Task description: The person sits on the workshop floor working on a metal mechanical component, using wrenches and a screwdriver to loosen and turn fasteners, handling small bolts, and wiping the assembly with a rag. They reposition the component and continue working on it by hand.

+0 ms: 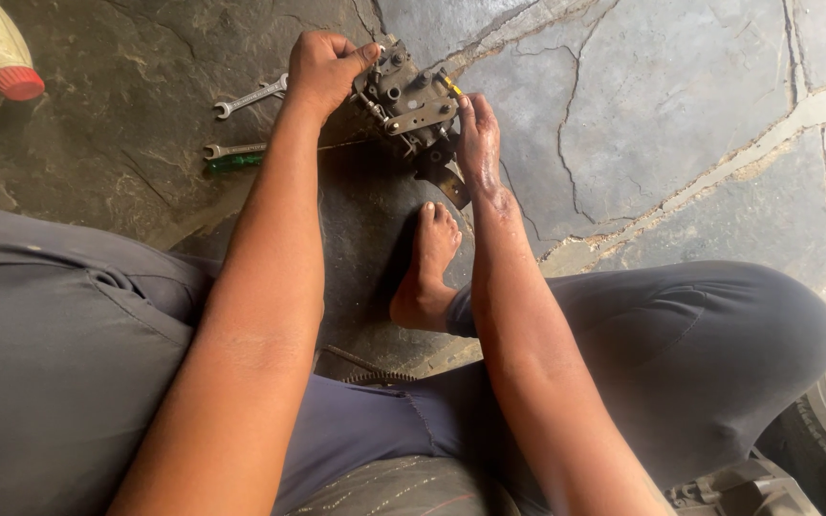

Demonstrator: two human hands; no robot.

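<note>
Both my hands grip a greasy metal engine part (416,115) above my bare foot (427,268): left hand (322,67) closed on its left edge, right hand (478,143) wrapped along its right side. Two wrenches (246,119) lie left of it.

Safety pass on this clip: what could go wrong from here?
1. The greasy metal assembly is held off the ground between the left hand and right hand, directly above the bare foot. A slip could drop it on the toes.
2. The right hand's fingers press near a sharp-looking bracket edge; a cut seems possible.
3. Loose spanners lie on the wet stone floor, easy to kneel or step on.
</note>
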